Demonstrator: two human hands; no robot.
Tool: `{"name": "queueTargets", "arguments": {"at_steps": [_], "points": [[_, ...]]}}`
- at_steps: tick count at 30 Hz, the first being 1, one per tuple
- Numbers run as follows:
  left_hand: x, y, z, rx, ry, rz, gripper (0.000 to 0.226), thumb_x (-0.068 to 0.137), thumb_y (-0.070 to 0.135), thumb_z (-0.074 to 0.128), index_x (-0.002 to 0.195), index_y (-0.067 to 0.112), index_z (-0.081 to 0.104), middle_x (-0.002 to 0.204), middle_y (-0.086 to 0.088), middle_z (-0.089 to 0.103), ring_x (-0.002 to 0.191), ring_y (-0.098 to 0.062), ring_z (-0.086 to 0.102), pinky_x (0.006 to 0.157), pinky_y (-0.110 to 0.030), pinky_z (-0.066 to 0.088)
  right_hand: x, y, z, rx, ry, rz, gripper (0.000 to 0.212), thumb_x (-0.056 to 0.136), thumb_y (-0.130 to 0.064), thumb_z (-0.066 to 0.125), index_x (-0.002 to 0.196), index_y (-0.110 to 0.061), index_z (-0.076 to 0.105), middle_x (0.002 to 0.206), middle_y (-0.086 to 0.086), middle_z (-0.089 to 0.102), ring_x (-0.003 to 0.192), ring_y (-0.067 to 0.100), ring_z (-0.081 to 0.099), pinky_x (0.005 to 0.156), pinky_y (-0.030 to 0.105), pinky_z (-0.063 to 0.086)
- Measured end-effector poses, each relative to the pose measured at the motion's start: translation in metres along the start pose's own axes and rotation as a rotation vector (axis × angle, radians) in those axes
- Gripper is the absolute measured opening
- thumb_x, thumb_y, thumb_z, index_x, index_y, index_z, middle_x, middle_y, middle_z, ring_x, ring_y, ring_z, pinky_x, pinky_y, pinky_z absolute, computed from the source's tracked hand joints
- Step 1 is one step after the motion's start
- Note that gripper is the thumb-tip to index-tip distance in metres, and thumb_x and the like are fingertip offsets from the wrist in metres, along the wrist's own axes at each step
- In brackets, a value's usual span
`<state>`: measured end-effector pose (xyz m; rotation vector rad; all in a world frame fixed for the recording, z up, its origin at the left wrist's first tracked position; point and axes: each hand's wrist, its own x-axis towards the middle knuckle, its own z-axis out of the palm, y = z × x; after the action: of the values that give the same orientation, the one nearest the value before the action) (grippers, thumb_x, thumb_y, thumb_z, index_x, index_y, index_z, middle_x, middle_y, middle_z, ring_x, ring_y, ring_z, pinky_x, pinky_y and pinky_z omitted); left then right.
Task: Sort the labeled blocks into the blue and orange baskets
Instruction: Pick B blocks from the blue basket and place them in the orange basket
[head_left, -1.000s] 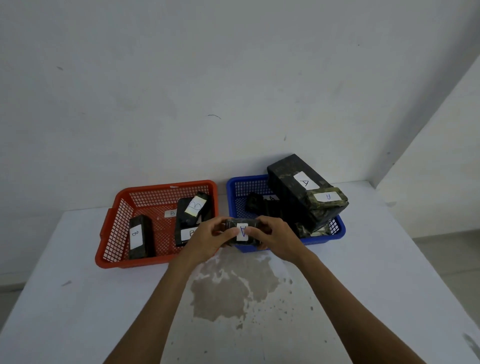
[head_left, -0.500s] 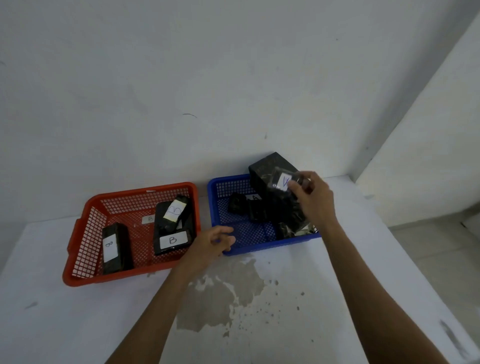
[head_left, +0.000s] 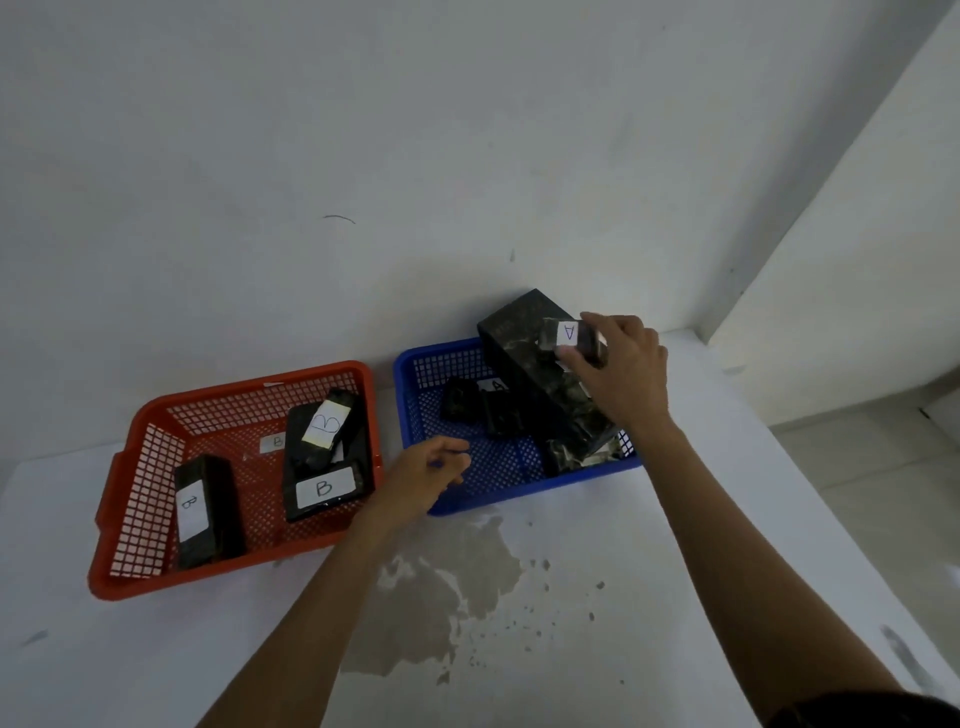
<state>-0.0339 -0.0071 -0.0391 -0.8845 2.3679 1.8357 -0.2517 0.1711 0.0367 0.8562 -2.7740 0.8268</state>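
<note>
Blocks labeled A and B are sitting in two mesh baskets side by side on a white table (head_left: 675, 597), against a pale wall. One small dark block (head_left: 571, 340) with a white "A" label is being held in the air by the right hand (head_left: 623, 374), whose thumb and fingers are curling around it; it is hovering over the far right part of the blue basket (head_left: 415, 395), just above a large dark marbled block (head_left: 540, 384). The small block's long axis is lying roughly left to right, with its label facing the camera.

The large block is leaning across the blue basket, its long axis running from the far rim down toward the near right corner, and it is filling much of that side. Left of it, two smaller dark blocks (head_left: 483, 410) are lying on the basket floor with a white label partly showing behind them; their exact count is hard to tell.

The left hand (head_left: 426, 473) is hanging at the blue basket's near left corner, fingers loosely curled and holding nothing.

The orange basket (head_left: 130, 519) is holding three blocks marked B: one (head_left: 205, 512) lying near the left wall with its long axis pointing away from the camera, one flat (head_left: 324, 488) toward the right wall, and one (head_left: 330, 423) resting tilted on top of that. A further loose B label is lying on the orange floor.

A brownish stain (head_left: 441, 597) is spreading over the table in front of the baskets.
</note>
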Motion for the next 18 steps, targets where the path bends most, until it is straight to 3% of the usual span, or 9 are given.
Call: {"name": "queueTargets", "arguments": {"at_steps": [5, 8, 13, 18], "points": [[0.05, 0.002, 0.017, 0.013, 0.074, -0.126, 0.029, 0.096, 0.034, 0.06, 0.116, 0.014, 0.067, 0.107, -0.007, 0.07, 0.1, -0.025, 0.067, 0.084, -0.029, 0.051, -0.023, 0.004, 0.012, -0.12, -0.054, -0.008, 0.071, 0.087, -0.069, 0.056, 0.146, -0.03, 0.048, 0.151, 0.006, 0.044, 0.136, 0.029, 0.041, 0.11, 0.046, 0.032], [0.082, 0.0, 0.04, 0.014, 0.132, -0.242, 0.034, 0.096, 0.038, 0.059, 0.104, 0.006, 0.068, 0.106, -0.014, 0.069, 0.101, -0.029, 0.064, 0.084, -0.03, 0.048, -0.022, 0.006, 0.016, -0.126, -0.041, -0.002, 0.071, 0.087, -0.07, 0.052, 0.147, -0.032, 0.046, 0.149, 0.004, 0.047, 0.134, 0.026, 0.044, 0.11, 0.044, 0.033], [0.111, 0.0, 0.082, -0.06, 0.227, -0.34, 0.046, 0.094, 0.033, 0.063, 0.131, 0.006, 0.06, 0.129, -0.016, 0.064, 0.118, -0.032, 0.059, 0.086, -0.023, 0.04, -0.025, 0.008, 0.022, -0.139, 0.005, -0.017, 0.071, 0.088, -0.071, 0.048, 0.146, -0.032, 0.045, 0.144, 0.001, 0.052, 0.129, 0.023, 0.048, 0.107, 0.042, 0.036], [0.126, 0.004, 0.094, -0.137, 0.268, -0.436, 0.044, 0.094, 0.029, 0.063, 0.129, 0.003, 0.061, 0.128, -0.018, 0.064, 0.116, -0.033, 0.06, 0.085, -0.026, 0.043, -0.025, 0.009, 0.024, -0.146, 0.006, -0.022, 0.071, 0.088, -0.071, 0.044, 0.147, -0.031, 0.045, 0.143, 0.001, 0.053, 0.128, 0.022, 0.049, 0.107, 0.042, 0.037]]}}
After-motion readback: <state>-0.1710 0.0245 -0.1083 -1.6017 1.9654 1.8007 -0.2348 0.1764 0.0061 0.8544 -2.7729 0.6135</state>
